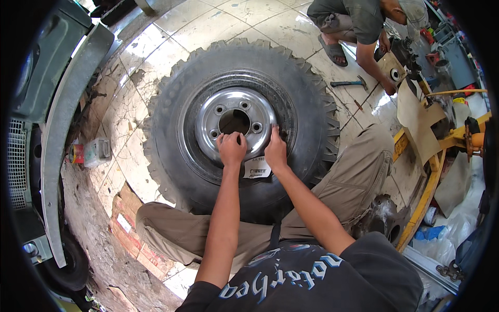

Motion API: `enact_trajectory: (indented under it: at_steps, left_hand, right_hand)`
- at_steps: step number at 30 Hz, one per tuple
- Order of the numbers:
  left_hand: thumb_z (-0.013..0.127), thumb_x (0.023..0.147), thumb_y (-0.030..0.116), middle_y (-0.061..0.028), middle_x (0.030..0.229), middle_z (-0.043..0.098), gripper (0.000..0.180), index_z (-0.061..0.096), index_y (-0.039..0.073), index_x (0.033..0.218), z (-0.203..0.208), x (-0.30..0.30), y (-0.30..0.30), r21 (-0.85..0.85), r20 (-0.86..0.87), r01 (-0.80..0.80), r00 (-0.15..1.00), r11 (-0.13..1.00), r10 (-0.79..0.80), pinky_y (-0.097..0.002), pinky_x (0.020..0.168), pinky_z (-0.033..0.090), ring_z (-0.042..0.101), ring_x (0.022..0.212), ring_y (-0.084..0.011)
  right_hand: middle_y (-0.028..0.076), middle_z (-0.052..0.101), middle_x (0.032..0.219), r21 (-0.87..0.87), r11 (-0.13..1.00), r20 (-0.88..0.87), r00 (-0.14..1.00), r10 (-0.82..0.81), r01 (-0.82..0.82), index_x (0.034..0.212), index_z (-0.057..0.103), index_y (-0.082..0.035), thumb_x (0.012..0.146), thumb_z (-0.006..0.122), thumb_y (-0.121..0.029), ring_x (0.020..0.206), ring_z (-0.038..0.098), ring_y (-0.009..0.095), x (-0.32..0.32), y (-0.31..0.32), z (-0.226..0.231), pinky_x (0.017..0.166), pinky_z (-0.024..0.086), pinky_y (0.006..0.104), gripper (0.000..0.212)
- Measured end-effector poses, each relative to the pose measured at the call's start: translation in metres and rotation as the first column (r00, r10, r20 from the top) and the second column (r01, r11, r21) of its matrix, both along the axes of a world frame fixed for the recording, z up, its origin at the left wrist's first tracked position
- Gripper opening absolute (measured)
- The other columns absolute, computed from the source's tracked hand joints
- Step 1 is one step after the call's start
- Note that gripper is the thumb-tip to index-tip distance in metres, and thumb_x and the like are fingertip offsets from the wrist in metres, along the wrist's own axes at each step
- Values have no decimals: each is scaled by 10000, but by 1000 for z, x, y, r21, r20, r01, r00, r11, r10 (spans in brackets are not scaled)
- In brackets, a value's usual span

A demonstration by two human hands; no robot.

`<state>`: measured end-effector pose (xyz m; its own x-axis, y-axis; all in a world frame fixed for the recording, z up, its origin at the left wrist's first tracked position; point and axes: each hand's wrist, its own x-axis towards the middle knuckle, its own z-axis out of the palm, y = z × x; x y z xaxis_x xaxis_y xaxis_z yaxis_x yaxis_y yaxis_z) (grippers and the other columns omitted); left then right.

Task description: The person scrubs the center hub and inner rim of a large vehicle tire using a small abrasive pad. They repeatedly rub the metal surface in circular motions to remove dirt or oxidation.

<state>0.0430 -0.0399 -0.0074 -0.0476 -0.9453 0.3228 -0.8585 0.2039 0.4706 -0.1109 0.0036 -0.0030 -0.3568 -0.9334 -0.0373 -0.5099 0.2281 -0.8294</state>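
A large black tyre (171,125) with chunky tread lies flat on the floor before my crossed legs. Inside it sits a shiny steel wheel rim (208,106) with several bolt holes around a round centre opening. My left hand (232,148) is closed, its fingers bent over the near edge of the centre opening. At the near right outer edge of the raised middle, my right hand (276,148) has its fingers curled against the metal; some fingertips are hidden. Between my wrists a white label (257,167) lies on the near side of the wheel.
A co-worker (358,26) crouches at far right, hands on a metal part. A hammer (349,83) lies on the tiles near them. Left are a curved grey bumper (67,125) and a small clear container (97,152). Flattened cardboard (132,229) and a yellow frame (423,200) flank my legs.
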Motion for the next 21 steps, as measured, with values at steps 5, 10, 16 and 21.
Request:
enact_trajectory:
  at_steps: [5,10,16,21]
  left_hand:
    - [670,903,221,-116,827,723,174,735,65,860,0,-6,-4,-19,-4,7,1000,1000,-8,-427,1031,421,671,856,-284]
    - [671,906,225,-116,824,722,177,737,67,865,-4,-1,-2,-7,17,6,1000,1000,-6,-430,1036,416,669,841,-288]
    - [671,907,226,-119,819,717,172,739,72,873,-4,-2,-8,-15,3,16,1000,1000,-16,-440,1026,424,669,841,-305]
    - [664,912,221,-118,816,715,169,736,72,877,-5,0,0,-51,12,24,1000,998,-23,-441,1027,426,668,839,-307]
  right_hand:
    - [374,421,1470,-40,998,-15,999,-44,43,1450,396,117,869,420,110,1403,411,448,-13,-32,-5,1177,356,459,581]
    - [393,392,1479,-24,1000,-9,1000,15,-15,1447,398,123,868,415,106,1406,389,474,0,-5,-4,1177,351,465,579]
    - [409,380,1475,-60,998,-67,998,5,-9,1446,390,129,872,399,95,1392,400,490,-4,-19,-2,1166,364,472,576]
    - [396,369,1493,-19,1000,35,999,-15,16,1460,361,127,868,395,95,1397,389,496,-11,-19,-7,1167,359,475,594]
